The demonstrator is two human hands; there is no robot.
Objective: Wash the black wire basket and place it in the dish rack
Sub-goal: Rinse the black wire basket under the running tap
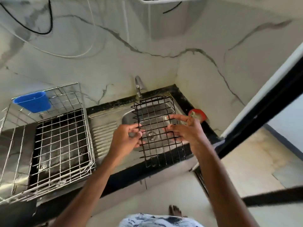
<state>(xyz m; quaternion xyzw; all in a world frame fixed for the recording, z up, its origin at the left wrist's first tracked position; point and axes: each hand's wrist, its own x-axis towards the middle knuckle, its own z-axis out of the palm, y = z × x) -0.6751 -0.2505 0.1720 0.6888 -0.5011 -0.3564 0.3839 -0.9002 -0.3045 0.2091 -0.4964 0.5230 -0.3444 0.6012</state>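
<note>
The black wire basket [157, 128] hangs in the air over the steel sink [127, 117], tilted so its grid bottom faces me. My left hand [127, 138] grips its left edge, fingers curled round the wires. On the right edge my right hand [185, 128] rests with fingers stretched out straight across the grid. The silver wire dish rack [54, 143] stands to the left on the counter.
A tap [138, 86] rises behind the sink, no water seen running. A blue plastic cup [32, 101] hangs on the rack's back left corner. A red scrubber [197, 114] lies on the black counter edge at the right. A ribbed drainboard [103, 136] separates sink and rack.
</note>
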